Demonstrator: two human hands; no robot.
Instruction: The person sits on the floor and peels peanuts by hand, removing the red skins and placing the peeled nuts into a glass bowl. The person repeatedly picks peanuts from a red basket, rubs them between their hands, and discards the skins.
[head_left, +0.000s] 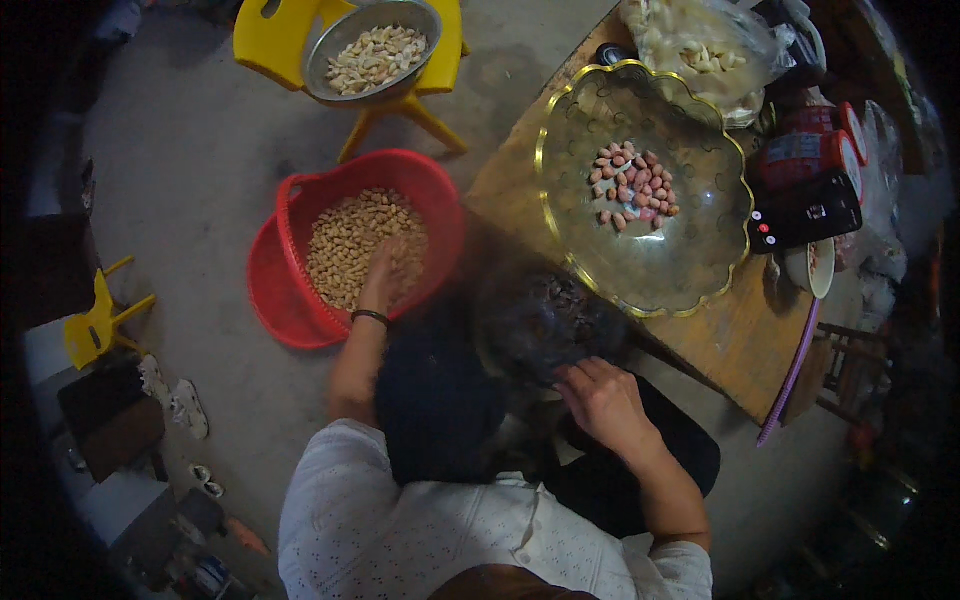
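My left hand (386, 271), wearing a dark bracelet, reaches into a red plastic basket (442, 195) of unshelled peanuts (345, 240). It touches the pile at the right side; blur hides its fingers. My right hand (600, 394) is at the near edge of a dark plastic bag (510, 330), its fingers bent close together. Whether they grip the bag is unclear. Dark scraps (562, 296) lie inside the bag. On the wooden table, a clear scalloped bowl (697, 247) with a gold rim holds shelled reddish peanuts (637, 184).
A metal bowl (319, 75) of pale shell-like pieces rests on a yellow chair (262, 45). On the table (720, 352), a phone (814, 214) leans by red-lidded jars (806, 157), near a plastic bag (697, 37) and a purple-handled item (791, 367). Shoes (187, 409) lie left.
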